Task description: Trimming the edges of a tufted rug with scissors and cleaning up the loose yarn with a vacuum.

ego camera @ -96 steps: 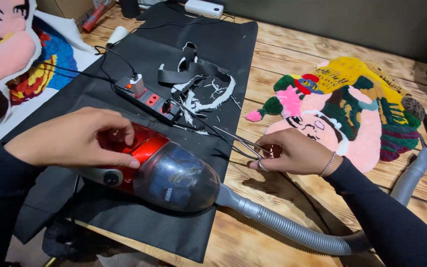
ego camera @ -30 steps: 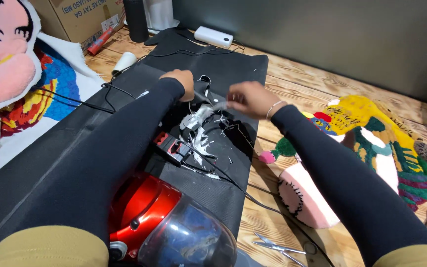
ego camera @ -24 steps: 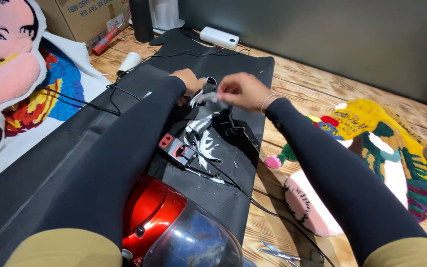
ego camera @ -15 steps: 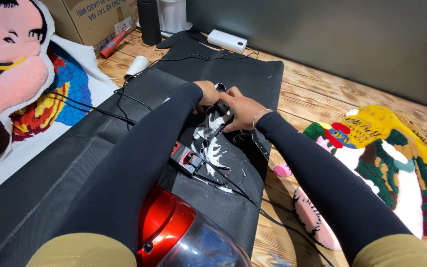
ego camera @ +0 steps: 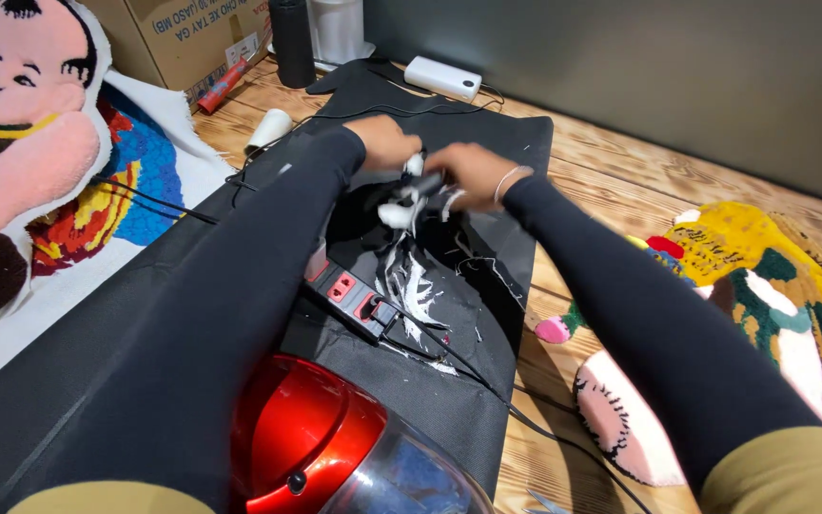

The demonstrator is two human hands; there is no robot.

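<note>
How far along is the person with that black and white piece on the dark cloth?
Done: white trimmings already lie loose on the black cloth. In hand: the left hand and right hand both grip the black and white piece. Left: the scraps lie unswept, and the red vacuum sits idle nearby.

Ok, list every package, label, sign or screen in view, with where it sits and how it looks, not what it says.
Cardboard box: top left corner, behind the tufted baby-figure rug; brown, boxy, dark print and a small white sticker on its side.
No signs or screens in view.
</note>
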